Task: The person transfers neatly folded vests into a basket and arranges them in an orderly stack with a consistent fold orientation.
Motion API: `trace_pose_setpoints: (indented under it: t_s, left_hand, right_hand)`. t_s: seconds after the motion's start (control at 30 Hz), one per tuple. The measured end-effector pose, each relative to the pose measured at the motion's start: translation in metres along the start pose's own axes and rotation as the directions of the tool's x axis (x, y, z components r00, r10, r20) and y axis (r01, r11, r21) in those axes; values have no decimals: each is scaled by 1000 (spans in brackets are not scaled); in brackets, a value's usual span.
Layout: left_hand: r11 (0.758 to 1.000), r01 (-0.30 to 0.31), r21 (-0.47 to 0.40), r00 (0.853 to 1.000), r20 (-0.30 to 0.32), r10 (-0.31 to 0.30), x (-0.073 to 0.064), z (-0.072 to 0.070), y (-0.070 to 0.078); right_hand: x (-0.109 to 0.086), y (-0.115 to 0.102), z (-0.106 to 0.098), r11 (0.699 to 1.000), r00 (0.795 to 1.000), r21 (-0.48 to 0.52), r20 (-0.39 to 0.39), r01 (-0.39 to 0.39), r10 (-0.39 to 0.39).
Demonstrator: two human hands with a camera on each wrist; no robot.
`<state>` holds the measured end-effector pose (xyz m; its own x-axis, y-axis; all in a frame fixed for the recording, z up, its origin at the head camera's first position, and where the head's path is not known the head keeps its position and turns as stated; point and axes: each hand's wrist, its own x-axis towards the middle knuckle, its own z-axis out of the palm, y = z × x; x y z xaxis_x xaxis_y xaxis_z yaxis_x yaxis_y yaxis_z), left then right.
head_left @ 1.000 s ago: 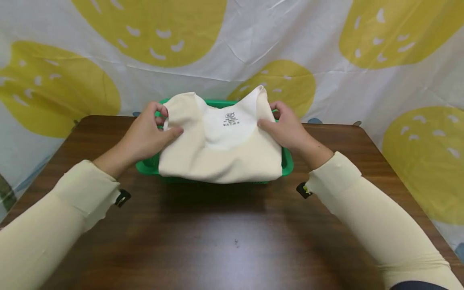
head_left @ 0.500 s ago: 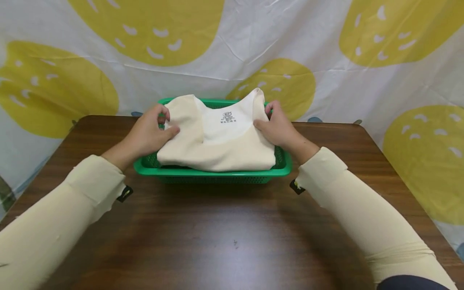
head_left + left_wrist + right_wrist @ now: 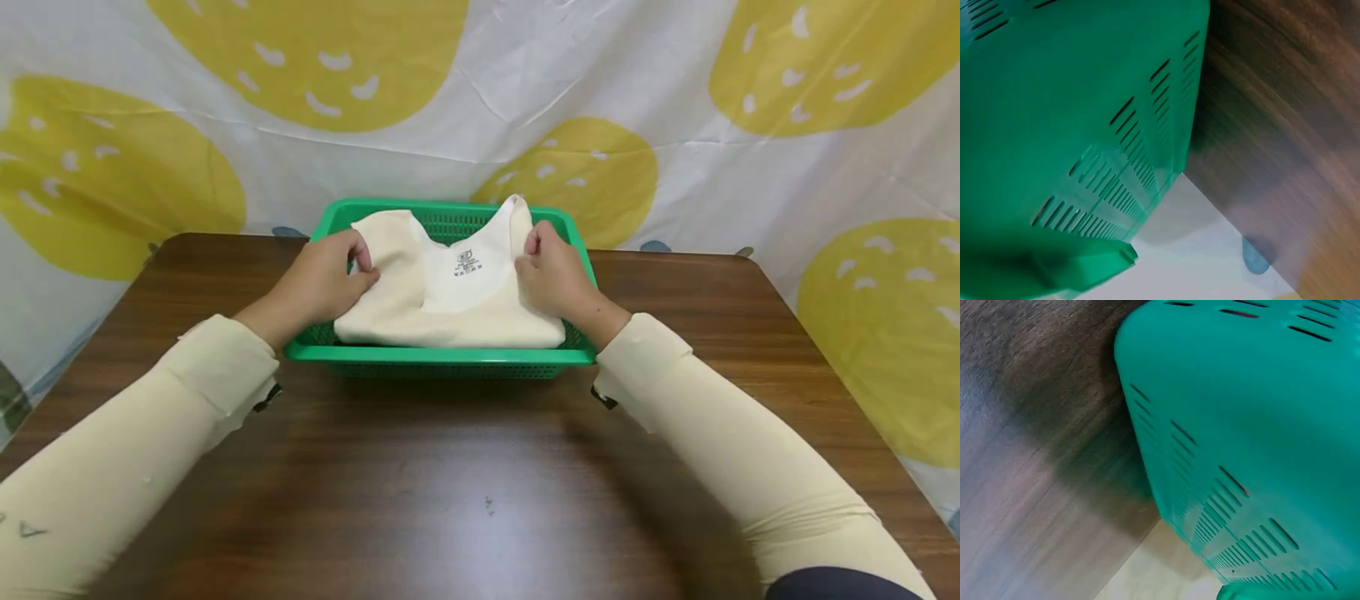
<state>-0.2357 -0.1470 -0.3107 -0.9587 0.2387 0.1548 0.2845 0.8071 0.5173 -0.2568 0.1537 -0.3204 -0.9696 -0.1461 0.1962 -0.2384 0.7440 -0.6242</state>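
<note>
A folded cream shirt (image 3: 390,308) with a white inner neckline and dark printed marks lies inside a green plastic basket (image 3: 442,356). My left hand (image 3: 318,279) pinches the shirt's left edge between thumb and fingers. On the other side, my right hand (image 3: 558,275) pinches its right edge, below a raised shoulder corner. Both wrists pass over the basket's sides. The left wrist view shows only the slotted outer wall of the basket (image 3: 1085,106), and the right wrist view likewise the basket (image 3: 1229,412); neither shows a hand.
The basket stands on a dark brown wooden table (image 3: 420,475), near its far edge. Behind it hangs a white curtain (image 3: 525,75) with large yellow printed shapes.
Both hands have lowered the shirt deeper into the basket. Its front fold, which hung over the front rim, now lies behind that rim. The right hand has moved slightly inward.
</note>
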Motion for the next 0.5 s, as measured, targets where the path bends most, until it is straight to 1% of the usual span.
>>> trace_pose_setpoints:
  t_s: [0.07, 0.17, 0.23, 0.33, 0.4, 0.5]
  left_hand:
    - [1000, -2, 12, 1000, -6, 2, 2, 1, 1]
    - [1000, 13, 27, 1000, -15, -13, 4, 1, 1]
    - [999, 26, 42, 1000, -8, -26, 4, 0, 0]
    - [997, 34, 76, 999, 27, -36, 5, -2, -1]
    - [995, 26, 98, 998, 60, -32, 4, -2, -2]
    - [991, -2, 133, 995, 96, -11, 3, -2, -3]
  right_hand:
    - [1, 0, 2, 999, 1000, -17, -6, 31, -31]
    - [2, 0, 5, 997, 998, -27, 4, 70, -70]
    - [3, -1, 7, 996, 996, -38, 47, 79, -77]
    - [5, -3, 10, 994, 988, -79, 136, 78, -67]
    - [6, -4, 13, 990, 981, -117, 186, 76, -54]
    - [7, -4, 16, 984, 972, -166, 232, 72, -32]
